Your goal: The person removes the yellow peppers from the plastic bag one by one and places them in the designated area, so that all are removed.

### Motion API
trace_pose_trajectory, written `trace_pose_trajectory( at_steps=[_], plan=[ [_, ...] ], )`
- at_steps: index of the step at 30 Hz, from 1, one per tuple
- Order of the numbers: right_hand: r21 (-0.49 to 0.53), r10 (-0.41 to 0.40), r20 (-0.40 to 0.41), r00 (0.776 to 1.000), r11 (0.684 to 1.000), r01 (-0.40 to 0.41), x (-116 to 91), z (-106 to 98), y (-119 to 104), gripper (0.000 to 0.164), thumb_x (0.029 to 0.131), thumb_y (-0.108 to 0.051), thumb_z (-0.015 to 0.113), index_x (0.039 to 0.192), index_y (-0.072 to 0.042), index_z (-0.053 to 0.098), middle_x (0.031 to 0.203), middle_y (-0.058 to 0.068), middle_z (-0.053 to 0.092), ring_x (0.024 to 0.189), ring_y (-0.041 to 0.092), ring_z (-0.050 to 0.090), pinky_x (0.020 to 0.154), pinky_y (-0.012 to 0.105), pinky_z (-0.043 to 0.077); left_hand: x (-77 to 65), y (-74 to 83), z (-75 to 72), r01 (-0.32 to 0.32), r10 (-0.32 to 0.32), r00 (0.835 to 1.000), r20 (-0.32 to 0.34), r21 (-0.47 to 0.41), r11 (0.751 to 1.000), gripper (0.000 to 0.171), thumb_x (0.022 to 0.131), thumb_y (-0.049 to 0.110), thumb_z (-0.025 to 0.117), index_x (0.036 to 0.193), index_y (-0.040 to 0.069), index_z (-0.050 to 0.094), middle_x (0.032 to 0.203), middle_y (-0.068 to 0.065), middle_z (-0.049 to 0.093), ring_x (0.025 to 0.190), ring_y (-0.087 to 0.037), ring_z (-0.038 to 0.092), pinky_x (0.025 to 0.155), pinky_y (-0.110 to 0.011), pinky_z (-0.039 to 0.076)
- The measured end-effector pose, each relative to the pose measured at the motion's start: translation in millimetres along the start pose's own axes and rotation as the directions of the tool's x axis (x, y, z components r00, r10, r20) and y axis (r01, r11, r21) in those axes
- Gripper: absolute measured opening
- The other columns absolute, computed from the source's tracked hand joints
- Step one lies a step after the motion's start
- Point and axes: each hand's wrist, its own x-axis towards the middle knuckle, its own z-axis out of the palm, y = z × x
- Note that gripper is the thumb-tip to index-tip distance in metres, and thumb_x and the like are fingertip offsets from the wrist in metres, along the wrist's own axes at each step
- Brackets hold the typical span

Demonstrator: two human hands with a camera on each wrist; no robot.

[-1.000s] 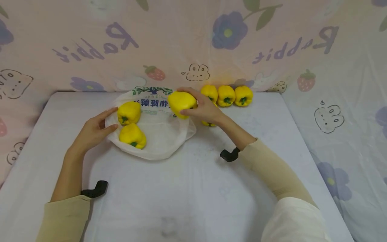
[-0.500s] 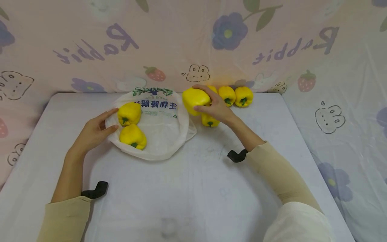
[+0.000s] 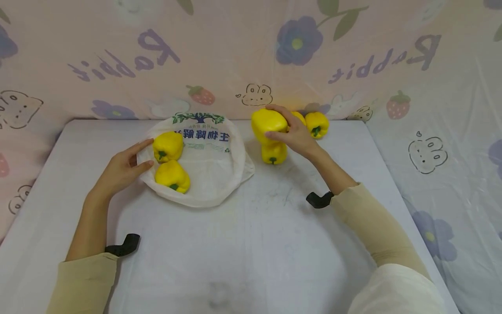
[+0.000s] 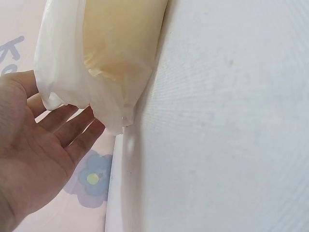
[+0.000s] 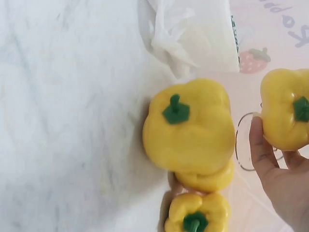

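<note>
My right hand (image 3: pixel 296 136) grips a yellow bell pepper (image 3: pixel 267 124), raised and tilted, to the right of a white plastic bag (image 3: pixel 208 179). In the right wrist view, the held pepper (image 5: pixel 285 111) shows its green stem. Below it in the head view a standing bell pepper (image 3: pixel 274 155) is partly covered. Inside the bag's left side lie two more bell peppers, an upper one (image 3: pixel 168 146) and a lower one (image 3: pixel 172 176). At the bag's left edge my left hand (image 3: pixel 121 172) rests its fingertips against the plastic, thumb and fingers spread apart.
Behind my right hand, more bell peppers stand in a row at the table's back edge, the rightmost pepper (image 3: pixel 317 124) fully visible. A patterned cloth (image 3: pixel 219 56) hangs directly behind the white table (image 3: pixel 243 253). Black wrist mounts jut from both forearms.
My right hand has carried the bell pepper rightward, from over the bag's right part to over the standing pepper. The left hand and the bag have stayed in place.
</note>
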Motion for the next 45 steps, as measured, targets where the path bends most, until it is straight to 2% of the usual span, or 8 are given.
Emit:
trace_pose_trajectory(
  at_steps=[7, 14, 21, 30, 34, 39, 43, 45],
  plan=[
    [0.002, -0.006, -0.037, 0.999, 1.000, 0.006, -6.1, -10.3, 5.1, 0.068, 0.088, -0.022, 0.075, 0.149, -0.026, 0.044, 0.150, -0.001, 0.041, 0.123, 0.024, 0.047, 0.105, 0.047, 0.041, -0.3, 0.6, 0.2, -0.019, 0.019, 1.000, -0.015, 0.012, 1.000, 0.066, 0.099, 0.034, 0.062, 0.157, 0.023, 0.034, 0.159, -0.020, 0.028, 0.129, -0.044, 0.036, 0.109, -0.065, 0.030],
    [-0.020, 0.042, -0.075, 0.996, 0.999, -0.043, -14.3, -18.7, 9.0, 0.068, 0.089, -0.025, 0.076, 0.148, -0.028, 0.044, 0.150, -0.001, 0.041, 0.126, 0.022, 0.044, 0.108, 0.046, 0.039, -0.9, 0.2, 0.2, -0.015, 0.015, 1.000, -0.009, 0.006, 1.000, 0.066, 0.098, 0.033, 0.063, 0.157, 0.023, 0.033, 0.160, -0.020, 0.026, 0.138, -0.045, 0.032, 0.111, -0.064, 0.028],
    [-0.023, 0.049, -0.120, 0.992, 0.998, -0.052, -20.1, -25.0, 16.4, 0.069, 0.090, -0.024, 0.075, 0.151, -0.025, 0.040, 0.150, 0.002, 0.040, 0.125, 0.024, 0.044, 0.107, 0.047, 0.040, -0.2, 2.0, 0.0, -0.031, 0.032, 0.999, -0.025, 0.023, 0.999, 0.065, 0.099, 0.034, 0.062, 0.156, 0.022, 0.034, 0.156, -0.023, 0.033, 0.113, -0.037, 0.038, 0.100, -0.056, 0.037],
    [-0.019, 0.073, -0.161, 0.984, 0.997, -0.077, -32.4, -28.8, 15.5, 0.069, 0.091, -0.022, 0.074, 0.151, -0.019, 0.041, 0.151, 0.005, 0.040, 0.128, 0.025, 0.043, 0.108, 0.047, 0.040, -0.7, 3.1, 0.6, 0.005, -0.005, 1.000, -0.010, -0.002, 1.000, 0.066, 0.099, 0.033, 0.062, 0.157, 0.024, 0.033, 0.160, -0.020, 0.027, 0.126, -0.040, 0.037, 0.109, -0.063, 0.032],
    [-0.046, 0.075, -0.168, 0.983, 0.995, -0.084, -40.8, -28.9, 5.7, 0.068, 0.092, -0.020, 0.073, 0.151, -0.014, 0.041, 0.151, 0.007, 0.040, 0.129, 0.029, 0.043, 0.108, 0.048, 0.039, -1.1, 2.2, 2.2, 0.017, -0.017, 1.000, -0.023, 0.000, 1.000, 0.065, 0.099, 0.033, 0.062, 0.157, 0.025, 0.033, 0.160, -0.019, 0.028, 0.117, -0.037, 0.036, 0.100, -0.054, 0.039],
    [-0.081, 0.078, -0.177, 0.981, 0.992, -0.094, -48.5, -29.4, 3.7, 0.068, 0.092, -0.018, 0.072, 0.151, -0.010, 0.039, 0.152, 0.009, 0.039, 0.128, 0.030, 0.042, 0.108, 0.049, 0.038, -1.0, 2.1, 2.4, 0.020, -0.020, 0.999, -0.036, 0.001, 1.000, 0.064, 0.099, 0.031, 0.061, 0.156, 0.025, 0.034, 0.161, -0.018, 0.027, 0.123, -0.036, 0.036, 0.106, -0.054, 0.037],
    [-0.106, 0.106, -0.195, 0.975, 0.986, -0.128, -54.0, -30.3, 4.1, 0.070, 0.091, -0.018, 0.072, 0.152, -0.009, 0.038, 0.152, 0.013, 0.039, 0.128, 0.032, 0.043, 0.108, 0.051, 0.037, -0.8, 3.7, 2.6, 0.021, -0.020, 0.999, -0.039, 0.026, 0.999, 0.063, 0.100, 0.032, 0.061, 0.157, 0.026, 0.033, 0.151, -0.020, 0.039, 0.112, -0.034, 0.038, 0.087, -0.043, 0.042],
    [-0.117, 0.118, -0.203, 0.972, 0.983, -0.144, -56.5, -31.1, 4.9, 0.071, 0.091, -0.019, 0.072, 0.152, -0.009, 0.037, 0.153, 0.014, 0.038, 0.129, 0.033, 0.043, 0.108, 0.051, 0.037, -1.0, 4.5, 2.7, 0.029, -0.028, 0.999, -0.034, 0.029, 0.999, 0.064, 0.100, 0.033, 0.061, 0.157, 0.026, 0.033, 0.150, -0.020, 0.039, 0.111, -0.034, 0.037, 0.086, -0.043, 0.042]
  ],
)
